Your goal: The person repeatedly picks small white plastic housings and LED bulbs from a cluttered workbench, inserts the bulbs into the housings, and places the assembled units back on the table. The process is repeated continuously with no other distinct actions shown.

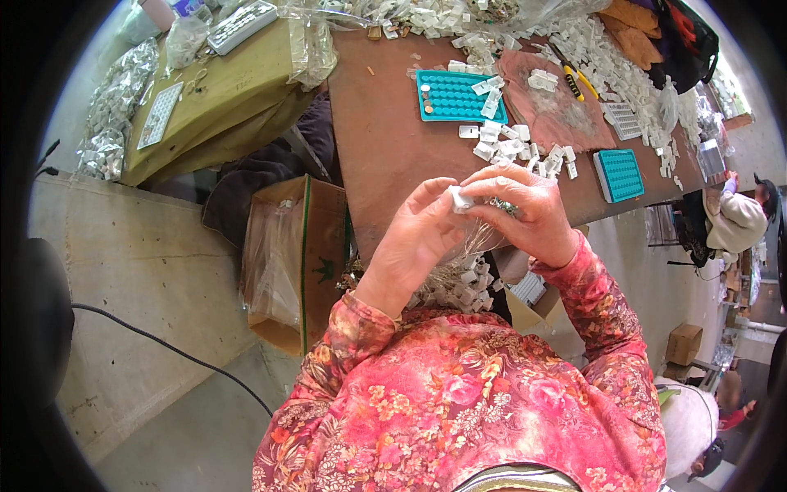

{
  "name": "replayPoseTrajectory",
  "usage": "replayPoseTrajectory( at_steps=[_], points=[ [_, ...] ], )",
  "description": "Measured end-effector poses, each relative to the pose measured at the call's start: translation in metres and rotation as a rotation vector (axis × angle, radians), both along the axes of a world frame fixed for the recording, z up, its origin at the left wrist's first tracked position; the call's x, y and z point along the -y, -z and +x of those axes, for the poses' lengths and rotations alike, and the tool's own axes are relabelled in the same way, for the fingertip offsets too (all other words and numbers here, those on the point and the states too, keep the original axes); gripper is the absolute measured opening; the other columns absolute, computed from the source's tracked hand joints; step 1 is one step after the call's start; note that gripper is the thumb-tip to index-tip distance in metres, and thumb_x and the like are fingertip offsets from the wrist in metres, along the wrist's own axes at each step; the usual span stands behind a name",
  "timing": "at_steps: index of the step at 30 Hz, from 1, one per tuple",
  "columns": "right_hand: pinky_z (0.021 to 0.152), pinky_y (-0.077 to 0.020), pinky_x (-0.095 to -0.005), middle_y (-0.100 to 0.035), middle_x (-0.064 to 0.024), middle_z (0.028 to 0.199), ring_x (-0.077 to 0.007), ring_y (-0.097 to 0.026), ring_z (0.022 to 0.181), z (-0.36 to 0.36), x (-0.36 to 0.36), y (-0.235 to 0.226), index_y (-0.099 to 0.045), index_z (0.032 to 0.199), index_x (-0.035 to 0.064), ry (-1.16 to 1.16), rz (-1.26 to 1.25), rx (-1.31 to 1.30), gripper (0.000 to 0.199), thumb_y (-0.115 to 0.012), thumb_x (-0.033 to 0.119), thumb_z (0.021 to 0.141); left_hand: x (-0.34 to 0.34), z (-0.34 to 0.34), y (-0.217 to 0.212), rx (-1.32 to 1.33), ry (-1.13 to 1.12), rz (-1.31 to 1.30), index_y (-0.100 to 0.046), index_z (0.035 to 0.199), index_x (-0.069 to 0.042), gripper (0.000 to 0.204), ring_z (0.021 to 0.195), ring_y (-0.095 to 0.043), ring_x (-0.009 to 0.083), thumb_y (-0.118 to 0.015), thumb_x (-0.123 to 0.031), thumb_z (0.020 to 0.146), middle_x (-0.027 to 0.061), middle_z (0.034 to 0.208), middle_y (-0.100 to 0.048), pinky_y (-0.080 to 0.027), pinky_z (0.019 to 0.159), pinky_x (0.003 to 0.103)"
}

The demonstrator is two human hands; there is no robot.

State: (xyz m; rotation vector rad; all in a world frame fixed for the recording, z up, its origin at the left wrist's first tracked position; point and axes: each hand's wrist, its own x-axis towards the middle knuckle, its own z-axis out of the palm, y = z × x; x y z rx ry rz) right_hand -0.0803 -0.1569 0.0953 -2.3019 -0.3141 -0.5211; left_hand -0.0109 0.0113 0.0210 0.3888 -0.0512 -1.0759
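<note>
In front of my chest, my left hand (416, 239) and my right hand (533, 207) meet fingertip to fingertip at a small white plastic piece (461, 200). Both hands pinch it between thumb and fingers. Inside my curled right hand is a bunch of small greenish, shiny bits (503, 206), too small to name. Thin pale strands (479, 239) hang below it. Just beyond my right hand, a loose pile of white plastic pieces (510, 148) lies on the brown tabletop (381, 139). More small pieces (463, 287) are gathered close to my body.
Behind the pile stands a teal tray (451, 96); another teal tray (620, 175) is near the right edge. Yellow-and-black pliers (574, 82) rest on a pink cloth (537, 107). An open cardboard box (321, 254) stands at left. Other people (742, 213) are far right.
</note>
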Motion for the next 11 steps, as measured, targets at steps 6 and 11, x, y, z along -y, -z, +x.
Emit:
replayPoseTrajectory(
  at_steps=[6, 11],
  points=[
    [0.066, -0.0546, -0.0302, -0.067, -0.008, 0.086, -0.0217, -0.068, 0.074, -0.002, 0.0, -0.001, -0.069, 0.093, 0.005, 0.034, 0.002, -0.035, 0.013, -0.071, 0.004, 0.08, -0.001, -0.002, -0.01, 0.244, 0.012, 0.163, -0.052, 0.127, -0.003, 0.037, 0.103, -0.061, 0.0138, -0.06, -0.022, 0.097, 0.005, 0.115, -0.062, -0.049, 0.087, 0.03],
    [0.065, -0.0543, -0.0297, -0.067, -0.0084, 0.082, -0.021, -0.068, 0.072, -0.003, -0.002, -0.006, -0.07, 0.092, 0.0046, 0.077, -0.008, -0.122, 0.009, -0.067, 0.004, 0.083, -0.003, -0.001, -0.019, 0.72, -0.063, 0.397, -0.054, 0.131, -0.001, 0.043, 0.105, -0.06, 0.0136, -0.066, -0.016, 0.092, 0.005, 0.115, -0.063, -0.047, 0.093, 0.028]
  ],
)
